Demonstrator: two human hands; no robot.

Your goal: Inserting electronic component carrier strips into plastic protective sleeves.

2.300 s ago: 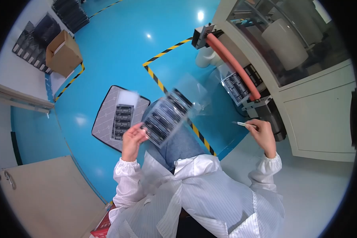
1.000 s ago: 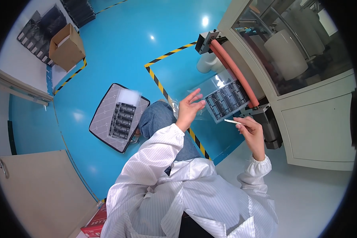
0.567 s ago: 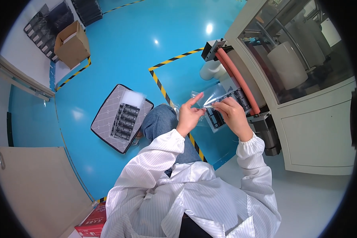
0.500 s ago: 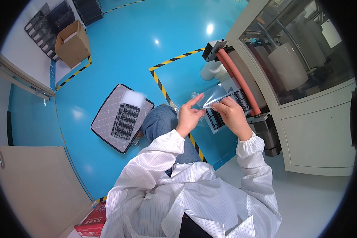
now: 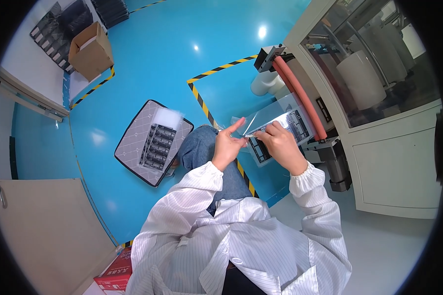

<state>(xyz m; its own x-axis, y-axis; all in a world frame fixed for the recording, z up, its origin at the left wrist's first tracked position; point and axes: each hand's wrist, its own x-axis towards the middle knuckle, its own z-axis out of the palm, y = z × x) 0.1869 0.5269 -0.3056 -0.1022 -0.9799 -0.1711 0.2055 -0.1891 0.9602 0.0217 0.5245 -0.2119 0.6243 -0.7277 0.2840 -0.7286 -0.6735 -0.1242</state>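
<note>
A clear plastic film printed with black panels (image 5: 296, 123) stretches from beside an orange-red roller (image 5: 302, 98) toward my hands. My right hand (image 5: 282, 147) is closed, its thumb and fingertips pinching the film near its free end. At that end, my left hand (image 5: 227, 147) has its index finger stretched out, while the thumb and lower fingers appear to grip the film's edge. Exactly how they hold it is partly hidden. Left of my knee, several similar printed clear pieces (image 5: 157, 147) lie stacked on a grey patterned seat (image 5: 132, 142).
On my right stands a large pale machine (image 5: 398, 167) with a window; a motor (image 5: 337, 169) juts below its roller. White rolls (image 5: 266, 83) lie behind the film. Yellow-black tape (image 5: 200, 101) marks the blue floor. A cardboard box (image 5: 90, 51) sits far left, a red box (image 5: 115, 273) near left.
Both hands have shifted slightly left with the film's end. More of the printed film now shows between my right hand and the roller.
</note>
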